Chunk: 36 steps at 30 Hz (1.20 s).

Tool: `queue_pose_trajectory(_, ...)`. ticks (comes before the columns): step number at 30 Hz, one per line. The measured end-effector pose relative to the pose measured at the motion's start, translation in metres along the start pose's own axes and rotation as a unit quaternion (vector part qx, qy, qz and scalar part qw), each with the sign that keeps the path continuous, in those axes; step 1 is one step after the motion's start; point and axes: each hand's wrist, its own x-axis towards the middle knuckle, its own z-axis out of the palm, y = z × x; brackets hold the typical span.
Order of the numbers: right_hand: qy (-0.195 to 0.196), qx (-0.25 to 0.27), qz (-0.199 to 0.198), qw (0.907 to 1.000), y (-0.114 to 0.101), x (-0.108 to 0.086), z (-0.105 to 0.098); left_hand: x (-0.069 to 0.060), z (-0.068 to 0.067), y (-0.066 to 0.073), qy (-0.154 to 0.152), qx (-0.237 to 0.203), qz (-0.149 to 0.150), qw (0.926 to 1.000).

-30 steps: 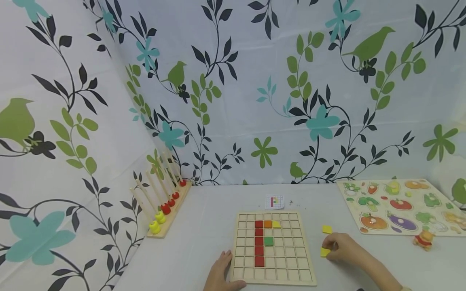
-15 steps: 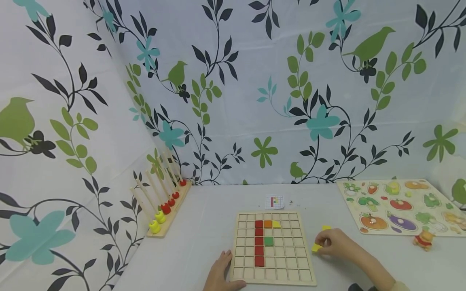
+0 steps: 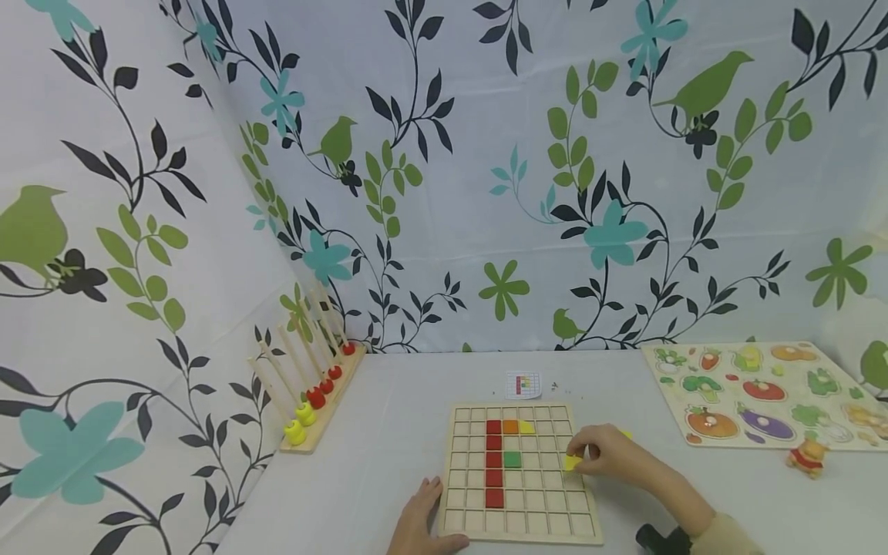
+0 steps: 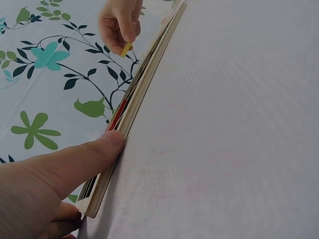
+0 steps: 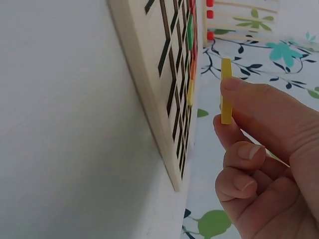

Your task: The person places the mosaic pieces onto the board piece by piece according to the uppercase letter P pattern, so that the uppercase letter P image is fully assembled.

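A wooden grid board (image 3: 562, 524) lies flat on the white table, with a column of red square tiles (image 3: 494, 460), an orange tile (image 3: 510, 427), a yellow tile with a slanted side (image 3: 526, 428) and a green tile (image 3: 512, 460) in its cells. My right hand (image 3: 610, 456) pinches another yellow tile (image 5: 226, 107) between thumb and forefinger, raised over the board's right edge. At the near left corner, my left hand (image 3: 419, 524) rests with straight fingers along the left side. Its thumb (image 4: 107, 147) touches the front edge.
Behind the board lies a small pattern card (image 3: 523, 385). A peg stand with red and yellow beads (image 3: 322, 408) is at the left. To the right are a vegetable puzzle (image 3: 763, 408) and a bear figurine (image 3: 808, 458). A yellow piece (image 3: 627, 434) shows partly behind my right hand.
My right hand has picked up the nearer yellow tile from the table and carried it left, over the board's right edge. The left hand stays put.
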Motion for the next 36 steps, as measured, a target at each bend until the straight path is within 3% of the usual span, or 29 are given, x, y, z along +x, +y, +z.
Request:
queue_pose_trajectory(10, -0.012, 0.001, -0.004, 0.9999, -0.007, 0.023, 0.014, -0.001, 0.001, -0.003, -0.004, 0.010, -0.004, 0.9999)
queue_pose_trajectory(20, -0.028, -0.013, -0.037, 0.9988, -0.006, 0.045, 0.025, -0.001, 0.000, -0.002, -0.001, 0.007, -0.005, 1.0000)
queue_pose_trajectory(29, -0.050, -0.023, -0.052, 0.9971, -0.004, 0.056, 0.034, -0.001, 0.001, -0.003, 0.001, 0.005, -0.001, 1.0000)
queue_pose_trajectory(36, -0.049, -0.040, -0.036, 0.9974, -0.004, 0.058, 0.036, -0.001, 0.001, 0.001, 0.002, 0.008, -0.005, 1.0000)
